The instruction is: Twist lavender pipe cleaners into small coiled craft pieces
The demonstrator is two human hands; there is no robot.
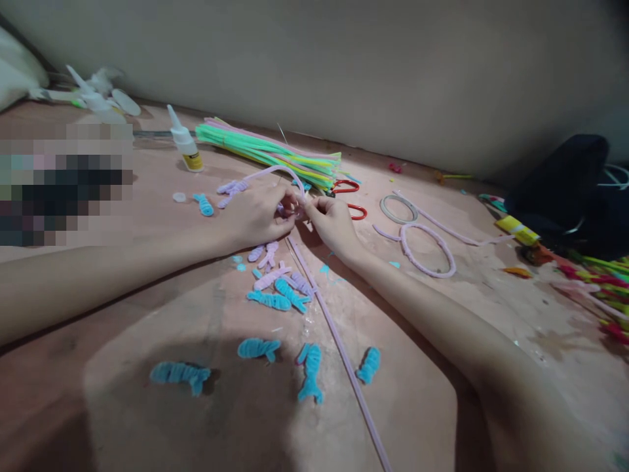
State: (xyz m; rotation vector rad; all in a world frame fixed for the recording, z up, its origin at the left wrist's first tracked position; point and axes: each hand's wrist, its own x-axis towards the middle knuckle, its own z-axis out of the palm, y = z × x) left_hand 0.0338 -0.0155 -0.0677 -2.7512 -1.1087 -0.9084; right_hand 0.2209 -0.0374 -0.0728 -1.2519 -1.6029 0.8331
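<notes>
Pinching one lilac pipe cleaner point(269, 170), fingers point(320, 204) of both hands point(258, 213) point(338, 228) work beyond four foreground blue twists point(310, 372)

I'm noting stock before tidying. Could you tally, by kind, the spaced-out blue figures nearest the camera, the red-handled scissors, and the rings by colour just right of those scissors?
Blue figures: 4
Red-handled scissors: 1
Grey ring: 1
Pale pink ring: 1
Total: 7
</notes>
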